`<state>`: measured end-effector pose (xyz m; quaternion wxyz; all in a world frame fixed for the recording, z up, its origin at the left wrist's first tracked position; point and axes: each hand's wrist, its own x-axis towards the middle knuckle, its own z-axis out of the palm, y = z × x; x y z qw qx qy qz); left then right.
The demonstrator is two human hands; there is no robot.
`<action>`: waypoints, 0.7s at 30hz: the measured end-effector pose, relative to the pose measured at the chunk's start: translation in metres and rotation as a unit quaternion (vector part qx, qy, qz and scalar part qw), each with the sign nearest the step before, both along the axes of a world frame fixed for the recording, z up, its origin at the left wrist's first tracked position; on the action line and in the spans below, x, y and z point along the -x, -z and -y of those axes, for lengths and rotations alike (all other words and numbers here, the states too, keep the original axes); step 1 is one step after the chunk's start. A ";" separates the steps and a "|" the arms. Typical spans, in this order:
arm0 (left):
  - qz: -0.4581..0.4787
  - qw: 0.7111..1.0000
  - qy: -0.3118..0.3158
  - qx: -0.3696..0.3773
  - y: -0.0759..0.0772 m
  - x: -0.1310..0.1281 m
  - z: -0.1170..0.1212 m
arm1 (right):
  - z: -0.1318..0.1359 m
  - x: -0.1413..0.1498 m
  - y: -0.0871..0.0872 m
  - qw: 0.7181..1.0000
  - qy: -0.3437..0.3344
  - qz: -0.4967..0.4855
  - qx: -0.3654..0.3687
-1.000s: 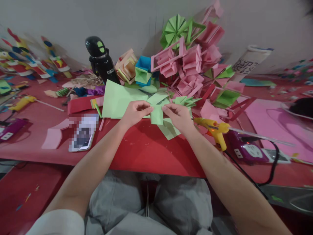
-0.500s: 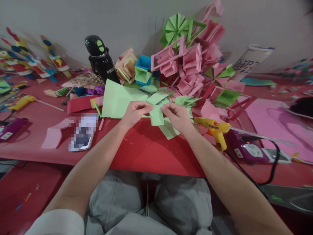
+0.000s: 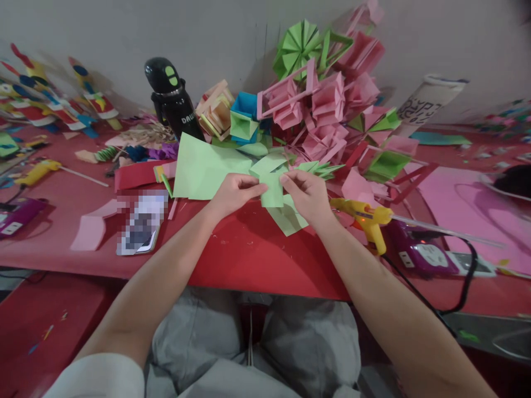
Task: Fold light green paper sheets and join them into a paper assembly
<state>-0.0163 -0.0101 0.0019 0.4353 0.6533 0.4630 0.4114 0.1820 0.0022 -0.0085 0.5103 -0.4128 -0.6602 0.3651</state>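
Observation:
My left hand [image 3: 233, 193] and my right hand [image 3: 306, 194] both pinch a small folded piece of light green paper [image 3: 272, 190] just above the red table [image 3: 249, 254]. The left fingers grip its left edge, the right fingers its upper right edge. A larger light green sheet [image 3: 199, 168] lies flat behind the left hand. More green paper pieces [image 3: 288, 218] lie under the right hand.
A yellow glue gun [image 3: 365, 218] lies right of my right hand, cabled to a purple power strip [image 3: 418, 255]. A phone [image 3: 141, 224] lies at left. A black bottle [image 3: 172, 99] and a pile of folded pink and green paper shapes [image 3: 327, 105] stand behind.
The small green piece has shifted slightly up and to the right between my fingers, and both hands moved a little with it.

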 end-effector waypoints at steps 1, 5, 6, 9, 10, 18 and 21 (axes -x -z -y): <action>-0.004 1.000 -0.001 -0.002 -0.001 -0.001 0.000 | 0.000 0.000 -0.001 1.000 0.005 0.002 -0.006; 0.001 1.000 -0.017 -0.024 -0.001 -0.002 0.001 | 0.000 -0.001 -0.002 1.000 0.004 -0.003 -0.013; 0.007 1.000 -0.013 -0.023 -0.001 -0.003 0.001 | 0.000 -0.001 -0.002 1.000 0.003 -0.012 -0.011; 0.009 1.000 0.012 -0.015 0.001 -0.004 0.001 | -0.001 -0.002 -0.001 0.999 0.016 -0.030 -0.017; 0.004 1.000 0.015 -0.017 0.001 -0.004 0.000 | -0.001 -0.002 -0.001 0.999 0.021 -0.032 -0.020; 0.009 1.000 0.017 0.002 0.004 -0.007 -0.001 | -0.003 -0.005 -0.001 0.999 0.035 -0.033 -0.023; 0.021 1.000 0.014 0.017 0.005 -0.008 -0.002 | -0.004 -0.006 0.001 0.998 0.033 -0.036 -0.025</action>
